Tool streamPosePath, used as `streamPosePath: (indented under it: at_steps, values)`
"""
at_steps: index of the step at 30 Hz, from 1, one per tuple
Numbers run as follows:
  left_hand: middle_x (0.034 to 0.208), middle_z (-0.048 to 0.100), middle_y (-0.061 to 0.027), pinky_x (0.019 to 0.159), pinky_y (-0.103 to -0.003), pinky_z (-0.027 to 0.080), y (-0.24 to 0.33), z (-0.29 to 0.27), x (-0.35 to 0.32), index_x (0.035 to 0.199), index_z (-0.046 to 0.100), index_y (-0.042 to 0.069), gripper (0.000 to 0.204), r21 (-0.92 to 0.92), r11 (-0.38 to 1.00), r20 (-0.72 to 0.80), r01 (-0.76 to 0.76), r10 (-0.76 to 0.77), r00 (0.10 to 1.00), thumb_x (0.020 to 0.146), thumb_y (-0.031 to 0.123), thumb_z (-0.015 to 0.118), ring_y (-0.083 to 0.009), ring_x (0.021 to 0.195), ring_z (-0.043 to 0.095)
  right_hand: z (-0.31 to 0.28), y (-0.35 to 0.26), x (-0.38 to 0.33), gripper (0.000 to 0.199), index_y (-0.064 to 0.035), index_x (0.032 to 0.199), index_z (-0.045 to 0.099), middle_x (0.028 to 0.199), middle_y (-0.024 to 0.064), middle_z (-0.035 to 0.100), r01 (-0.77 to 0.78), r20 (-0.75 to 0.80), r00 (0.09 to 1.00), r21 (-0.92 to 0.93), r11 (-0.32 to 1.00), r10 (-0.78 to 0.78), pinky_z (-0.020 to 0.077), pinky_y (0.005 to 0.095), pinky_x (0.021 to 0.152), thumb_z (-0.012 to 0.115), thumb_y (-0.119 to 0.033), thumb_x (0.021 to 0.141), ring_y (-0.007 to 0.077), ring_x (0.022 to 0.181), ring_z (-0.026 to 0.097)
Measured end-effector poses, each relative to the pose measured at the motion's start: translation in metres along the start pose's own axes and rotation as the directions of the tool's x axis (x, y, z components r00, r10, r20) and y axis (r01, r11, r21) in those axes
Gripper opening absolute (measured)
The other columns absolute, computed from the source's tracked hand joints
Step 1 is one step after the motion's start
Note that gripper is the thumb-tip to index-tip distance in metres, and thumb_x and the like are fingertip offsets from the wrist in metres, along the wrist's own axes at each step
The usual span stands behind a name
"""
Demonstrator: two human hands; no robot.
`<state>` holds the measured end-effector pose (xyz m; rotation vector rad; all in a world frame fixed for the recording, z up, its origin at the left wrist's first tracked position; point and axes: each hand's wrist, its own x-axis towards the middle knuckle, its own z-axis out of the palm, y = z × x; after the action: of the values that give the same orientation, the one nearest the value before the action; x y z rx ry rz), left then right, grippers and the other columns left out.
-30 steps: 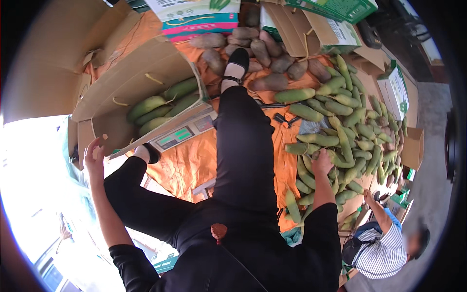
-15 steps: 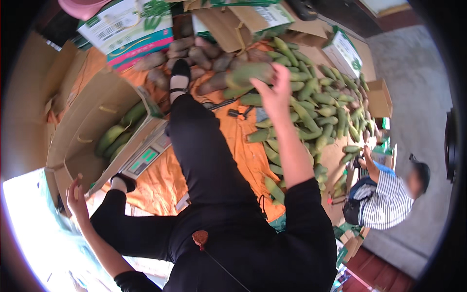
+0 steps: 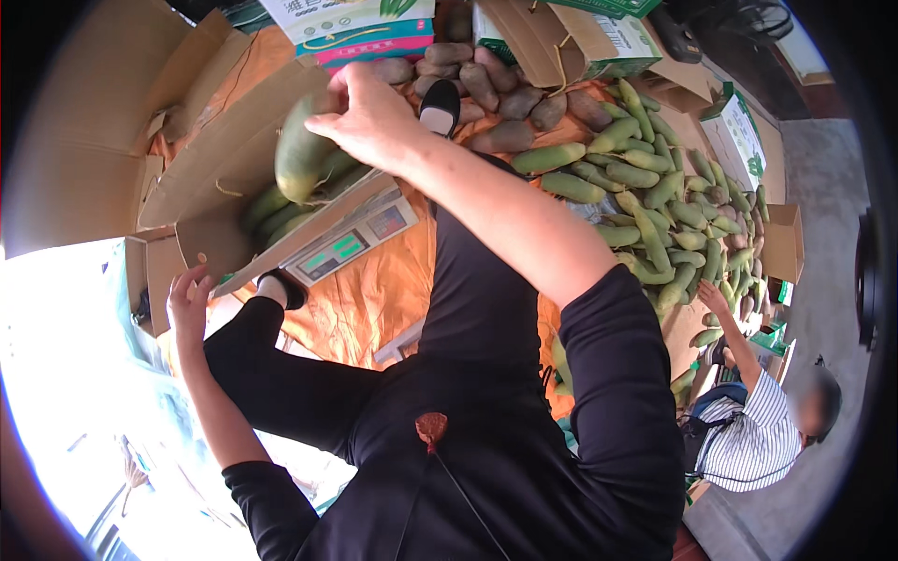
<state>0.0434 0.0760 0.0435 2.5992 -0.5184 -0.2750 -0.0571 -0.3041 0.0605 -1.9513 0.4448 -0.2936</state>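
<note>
My right hand (image 3: 374,117) grips a thick green radish (image 3: 299,159) with a paler lower end, tilted over the open cardboard box (image 3: 210,140) on the left. Inside that box lie several more green radishes (image 3: 265,210), partly hidden behind the held one. At the box's near corner is my left hand (image 3: 190,304), fingers loosely bent and apart, with nothing seen in it. Whether it touches the cardboard, I cannot tell. A scale with a lit green display (image 3: 341,245) shows at the box's right side.
A large heap of green radishes (image 3: 673,206) spreads to the right on an orange sheet (image 3: 351,309). Brownish-purple radishes (image 3: 514,103) lie at the far side. Printed cartons (image 3: 365,33) stand behind them. A co-worker in a striped shirt (image 3: 748,435) reaches toward the heap at right.
My right hand has carried the green radish leftward from the heap to above the box. My left hand stays near the box corner. The whole view has shifted, and the co-worker's arm has moved.
</note>
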Motion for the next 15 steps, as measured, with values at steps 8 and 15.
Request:
streamPosePath:
  at_steps: [8, 15]
  values:
    - [0.1, 0.064, -0.0097, 0.086, -0.032, 0.045, -0.009, 0.002, 0.006, 0.102, 0.067, 0.003, 0.023, 0.043, 0.999, 0.048, -0.021, 0.019, 0.999, 0.082, 0.013, 0.063, -0.0227, 0.097, 0.06, -0.09, 0.063, -0.023, 0.038, -0.0007, 0.102, 0.063, 0.094, 0.0141, 0.068, 0.044, -0.123, 0.992, 0.014, 0.999, -0.042, 0.0515, 0.0314, 0.077, 0.071, -0.031, 0.079, 0.0214, 0.089, 0.066]
    - [0.112, 0.064, -0.0103, 0.093, -0.033, 0.045, -0.04, -0.012, 0.01, 0.117, 0.063, 0.003, 0.03, 0.081, 0.996, 0.106, 0.037, -0.045, 0.993, 0.092, 0.017, 0.055, -0.022, 0.105, 0.06, -0.091, 0.214, -0.141, 0.022, -0.0032, 0.091, 0.062, 0.083, 0.018, 0.065, -0.338, -0.308, 0.898, -0.028, 0.941, 0.313, 0.0492, 0.0405, 0.072, 0.067, -0.022, 0.08, 0.0347, 0.081, 0.063]
